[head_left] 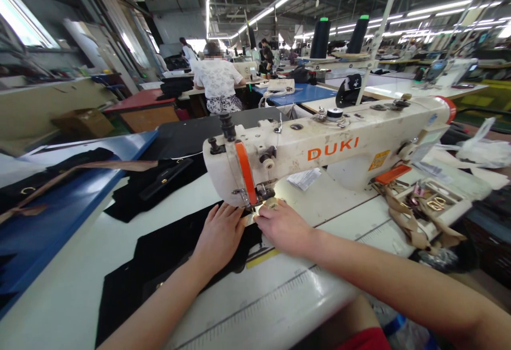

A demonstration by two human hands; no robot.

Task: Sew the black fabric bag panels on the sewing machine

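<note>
A white sewing machine (335,147) with an orange stripe stands before me, its lamp lit by the needle. Black fabric pieces (159,249) lie on the machine bed left of the needle. My left hand (223,233) rests flat on this fabric, fingers stretched toward the presser foot (253,209). Just right of the foot, my right hand (285,227) has its fingers curled in close to the needle; what they hold, if anything, is hidden. Beside those fingers shows a small round yellowish thing (272,202), too unclear to name.
Left are a blue table (80,201) with black pieces and tan straps, and a black bag piece (159,182). At right, a tray (451,201) holds metal rings and straps. Black thread cones (320,38) stand behind the machine. A person (219,81) sits ahead.
</note>
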